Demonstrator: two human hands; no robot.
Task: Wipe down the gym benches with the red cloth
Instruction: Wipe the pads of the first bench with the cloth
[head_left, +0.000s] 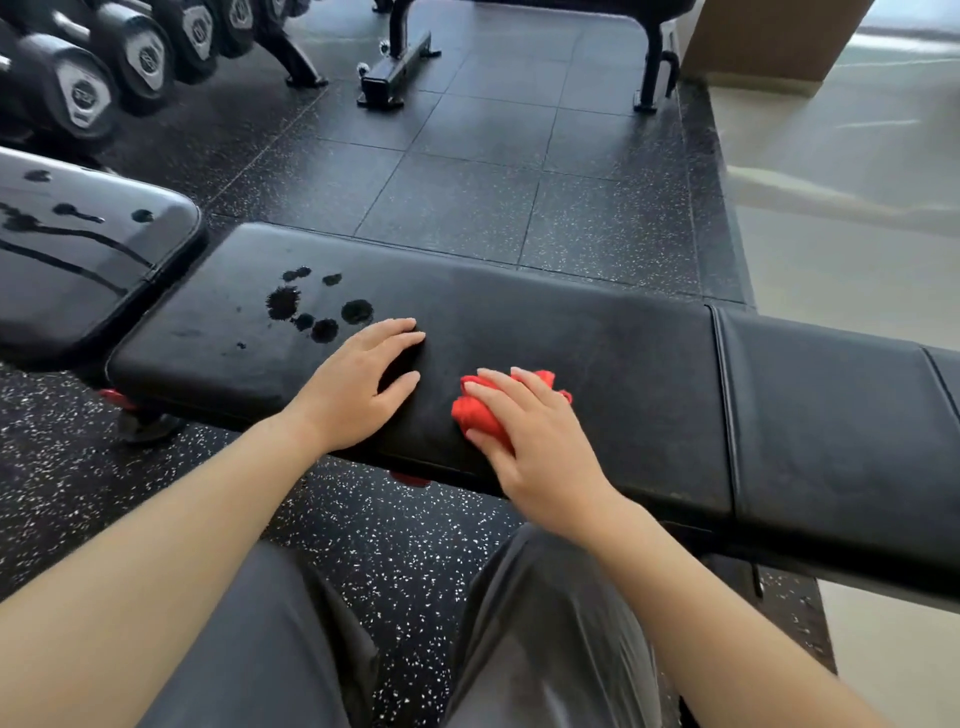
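A long black padded gym bench runs across the view in front of me. Dark wet splotches mark its left part. My right hand lies on top of a bunched red cloth and presses it onto the pad, thumb tucked against the cloth's near side. My left hand rests flat on the pad just left of the cloth, fingers straight, close to the splotches. A second black bench pad at the far left also carries dark drips and streaks.
A rack of black dumbbells stands at the top left. Another bench's metal frame stands on the speckled rubber floor beyond. A pale smooth floor lies to the right. My legs in grey trousers are below the bench.
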